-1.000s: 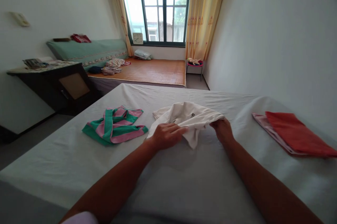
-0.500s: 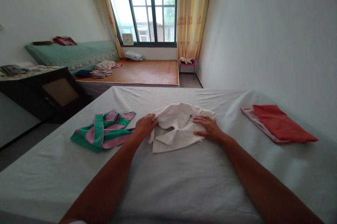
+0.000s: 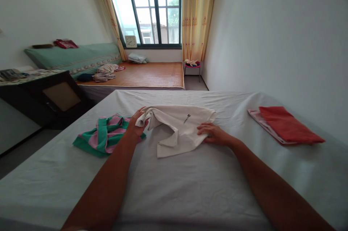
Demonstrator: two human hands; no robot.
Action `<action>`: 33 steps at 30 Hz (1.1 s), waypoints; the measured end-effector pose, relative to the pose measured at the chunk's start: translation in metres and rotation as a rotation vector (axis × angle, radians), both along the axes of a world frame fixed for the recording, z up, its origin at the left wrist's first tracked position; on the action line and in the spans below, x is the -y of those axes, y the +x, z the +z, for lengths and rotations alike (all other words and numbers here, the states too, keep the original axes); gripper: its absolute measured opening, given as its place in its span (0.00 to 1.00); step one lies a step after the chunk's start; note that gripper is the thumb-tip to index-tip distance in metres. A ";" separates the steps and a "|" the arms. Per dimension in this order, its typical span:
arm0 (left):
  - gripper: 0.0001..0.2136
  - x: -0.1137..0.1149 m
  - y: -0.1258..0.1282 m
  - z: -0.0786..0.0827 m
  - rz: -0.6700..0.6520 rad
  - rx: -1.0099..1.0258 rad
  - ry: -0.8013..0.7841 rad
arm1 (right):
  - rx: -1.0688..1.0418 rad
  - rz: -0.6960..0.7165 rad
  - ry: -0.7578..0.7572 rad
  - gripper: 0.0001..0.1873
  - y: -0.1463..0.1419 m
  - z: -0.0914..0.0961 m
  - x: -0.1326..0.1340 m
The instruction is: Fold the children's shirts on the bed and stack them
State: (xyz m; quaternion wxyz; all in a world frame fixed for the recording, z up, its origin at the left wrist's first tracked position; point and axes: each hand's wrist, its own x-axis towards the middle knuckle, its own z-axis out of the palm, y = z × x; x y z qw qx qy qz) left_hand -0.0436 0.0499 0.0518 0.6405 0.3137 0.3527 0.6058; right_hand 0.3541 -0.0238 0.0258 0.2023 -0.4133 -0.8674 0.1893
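Observation:
A white T-shirt [image 3: 187, 129] with small black lettering lies partly crumpled in the middle of the sheet-covered bed. Its left end is bunched up and lifted in my left hand [image 3: 135, 124], which is closed around the cloth. My right hand [image 3: 216, 134] is at the shirt's right edge, fingers over the fabric and the thumb low beside it, gripping the edge. Left of the shirt, partly behind my left forearm, is a green and pink striped garment [image 3: 102, 135], loosely heaped. Folded red cloth [image 3: 288, 124] lies to the right, over a paler pink layer.
White sheeting [image 3: 195, 187] covers the surface under my arms. Beyond it stands a bed with a brown mat [image 3: 154, 73] and some clothes [image 3: 106, 71]. A dark cabinet [image 3: 59, 93] is at the left, a wall [image 3: 272, 35] at the right, a small stool [image 3: 192, 65] near the curtain.
My left hand has moved left and raised the shirt's left end, stretching the cloth flatter. My right hand has shifted slightly and its spread fingers have drawn together.

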 end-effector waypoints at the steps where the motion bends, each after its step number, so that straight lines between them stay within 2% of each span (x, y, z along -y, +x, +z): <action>1: 0.15 0.000 -0.001 -0.001 -0.010 -0.018 -0.003 | -0.019 -0.021 0.009 0.12 -0.002 0.001 0.001; 2: 0.15 0.000 -0.001 0.000 -0.022 -0.034 -0.003 | -0.045 -0.042 0.004 0.09 -0.003 0.004 0.002; 4: 0.14 0.002 -0.001 0.004 -0.084 -0.053 0.017 | -0.120 -0.055 -0.088 0.10 -0.003 0.014 0.004; 7: 0.15 0.011 -0.002 0.016 -0.248 -0.037 0.062 | -0.286 0.056 -0.408 0.15 0.007 0.035 0.012; 10: 0.18 0.019 -0.004 0.028 -0.344 -0.034 0.050 | -0.448 0.181 -0.678 0.18 0.022 0.051 0.020; 14: 0.18 0.020 -0.003 0.032 -0.359 0.060 -0.049 | -0.575 0.171 -0.783 0.19 0.039 0.053 0.024; 16: 0.18 0.018 0.001 0.031 -0.262 0.176 -0.075 | -0.647 0.115 -0.779 0.18 0.045 0.050 0.021; 18: 0.17 0.016 0.004 0.030 -0.113 0.273 -0.028 | -0.817 -0.023 -0.699 0.17 0.048 0.047 0.011; 21: 0.14 0.012 0.006 0.026 0.054 0.325 0.091 | -1.100 -0.316 -0.447 0.19 0.050 0.039 -0.010; 24: 0.12 0.009 0.005 0.019 0.109 0.226 0.086 | -1.184 -0.610 -0.241 0.23 0.059 0.024 -0.027; 26: 0.12 0.008 0.006 0.015 0.104 0.091 0.045 | -1.162 -0.796 -0.147 0.24 0.067 0.012 -0.032; 27: 0.12 0.008 0.008 0.013 0.101 0.013 0.042 | -1.134 -0.845 -0.117 0.24 0.071 0.007 -0.032; 28: 0.12 0.010 0.011 0.012 0.096 -0.073 0.061 | -1.093 -0.850 -0.103 0.24 0.075 0.002 -0.032; 30: 0.14 0.015 0.019 0.010 0.057 -0.277 0.164 | -0.954 -0.771 -0.119 0.26 0.076 -0.006 -0.030; 31: 0.16 0.018 0.024 0.009 0.001 -0.394 0.233 | -0.863 -0.738 -0.132 0.27 0.075 -0.010 -0.030; 33: 0.19 0.026 0.035 0.007 -0.206 -0.643 0.385 | -0.666 -0.727 -0.147 0.30 0.068 -0.018 -0.030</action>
